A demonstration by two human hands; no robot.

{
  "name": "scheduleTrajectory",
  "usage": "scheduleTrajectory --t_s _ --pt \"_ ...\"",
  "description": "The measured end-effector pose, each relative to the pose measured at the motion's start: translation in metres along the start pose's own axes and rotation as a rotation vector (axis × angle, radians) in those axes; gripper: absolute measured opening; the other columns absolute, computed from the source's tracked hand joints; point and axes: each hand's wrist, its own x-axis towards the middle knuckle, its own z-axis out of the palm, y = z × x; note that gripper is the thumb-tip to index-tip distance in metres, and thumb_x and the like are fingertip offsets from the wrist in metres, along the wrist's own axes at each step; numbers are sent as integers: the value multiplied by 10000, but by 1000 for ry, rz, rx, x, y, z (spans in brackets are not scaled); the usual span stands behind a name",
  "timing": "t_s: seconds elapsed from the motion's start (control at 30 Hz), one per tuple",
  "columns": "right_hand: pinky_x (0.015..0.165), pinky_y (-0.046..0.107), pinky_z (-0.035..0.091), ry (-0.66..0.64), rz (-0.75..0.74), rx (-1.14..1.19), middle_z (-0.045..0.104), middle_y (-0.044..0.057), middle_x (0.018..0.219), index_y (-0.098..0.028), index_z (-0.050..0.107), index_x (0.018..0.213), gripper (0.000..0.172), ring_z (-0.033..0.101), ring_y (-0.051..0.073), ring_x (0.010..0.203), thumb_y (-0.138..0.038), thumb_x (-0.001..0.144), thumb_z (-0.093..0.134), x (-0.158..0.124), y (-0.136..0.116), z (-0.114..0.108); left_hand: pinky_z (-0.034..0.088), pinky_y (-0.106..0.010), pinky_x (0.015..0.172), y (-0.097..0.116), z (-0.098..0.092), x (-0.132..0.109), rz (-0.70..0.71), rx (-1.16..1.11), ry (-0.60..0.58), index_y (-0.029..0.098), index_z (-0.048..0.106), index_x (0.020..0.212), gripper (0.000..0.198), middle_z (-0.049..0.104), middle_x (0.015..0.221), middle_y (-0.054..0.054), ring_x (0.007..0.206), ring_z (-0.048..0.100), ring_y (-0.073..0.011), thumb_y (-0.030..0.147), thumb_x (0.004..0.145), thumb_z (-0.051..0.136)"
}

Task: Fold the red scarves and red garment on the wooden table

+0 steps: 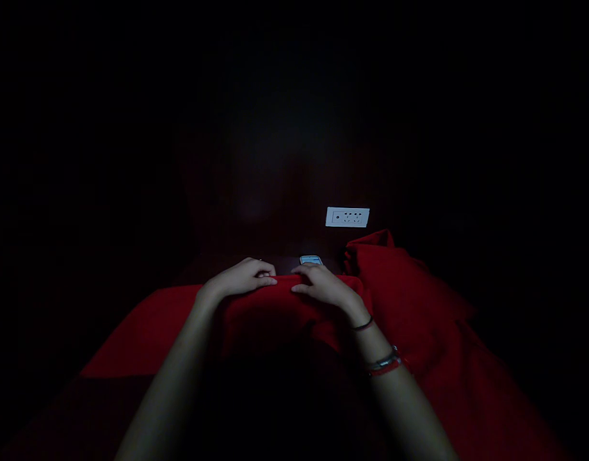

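One red cloth point(285, 307) is lying in front of the person, its left part spreading flat and its far edge running under both hands. The left hand point(239, 276) is holding that edge, fingers curling over the far side, thumb lying along the near side; it is nearly closed, seemingly pinching the cloth, probably so the edge is not slipping. Just beyond, a phone point(310, 260) is lying on a dark surface point(285, 263), its near end hiding behind the right hand point(326, 285). That hand is arching over the same edge, half open, thumb and fingers standing apart; whether it is gripping, I cannot tell. Both hands are facing each other, presumably so the stretch between them is lying straight. Higher up, a socket point(347, 217) is sitting on the dark wall point(285, 192). Bands point(385, 365) are circling the right forearm. Farther right, red fabric point(410, 288) is heaping in folds, perhaps gathered there out of the hands' way.
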Motion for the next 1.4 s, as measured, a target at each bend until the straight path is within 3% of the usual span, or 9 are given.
scheduleTrajectory --t_s 0.2,0.37,0.47,0.63,0.8,0.97,1.1,1.23,1.4 --pt "652 240 387 123 42 118 622 22 724 -154 622 761 174 537 127 681 -259 791 487 -13 6 -27 346 -214 628 -10 -1 -6 -71 -68 -67 174 591 782 318 575 726 14 666 483 -127 460 752 454" --pt "647 269 412 411 406 41 628 35 728 -152 619 763 168 557 162 703 -271 755 500 -54 58 -72 341 -211 595 -36 0 -13 -149 -125 -58 166 567 720 314 534 671 21 630 461 -121 463 737 468" --pt "705 292 427 300 465 -57 628 66 848 -149 620 871 190 565 175 775 -213 701 565 -56 63 -70 326 -207 565 -34 0 -10 -147 -93 -29 162 549 685 306 480 613 29 595 433 -113 447 745 457" --pt "897 373 340 67 115 -51 523 96 1132 -185 511 1134 457 465 208 1042 -311 705 604 -18 13 -22 327 -206 589 -8 1 -1 -39 -26 -36 164 580 731 291 525 652 17 621 451 -114 402 781 421" --pt "757 293 382 -109 -24 -31 618 55 835 -156 615 866 141 540 155 784 -211 771 526 5 -13 5 334 -206 625 5 4 0 55 -6 -37 172 600 795 285 574 728 9 659 472 -116 388 798 415" --pt "645 244 383 117 47 90 616 22 744 -158 610 767 150 531 135 693 -248 778 491 -19 10 -36 353 -209 631 -12 4 -4 -58 -88 -79 178 589 789 307 591 760 13 681 494 -130 452 759 453" --pt "650 275 403 400 365 25 623 35 744 -159 611 775 151 552 162 701 -249 752 491 -52 47 -74 348 -208 597 -33 3 -7 -132 -114 -65 170 565 719 323 562 694 17 650 480 -129 472 742 454" --pt "701 309 416 246 532 -141 628 67 813 -172 632 831 176 567 194 773 -193 662 589 -58 59 -74 333 -210 588 -31 2 -5 -103 -59 -40 168 561 688 310 539 652 19 628 469 -122 443 760 439" --pt "858 363 346 22 134 -89 559 82 1071 -195 558 1065 411 499 206 982 -318 679 627 -20 13 -26 345 -217 664 1 3 1 9 -14 -43 182 603 780 298 604 771 1 707 508 -134 411 788 412"
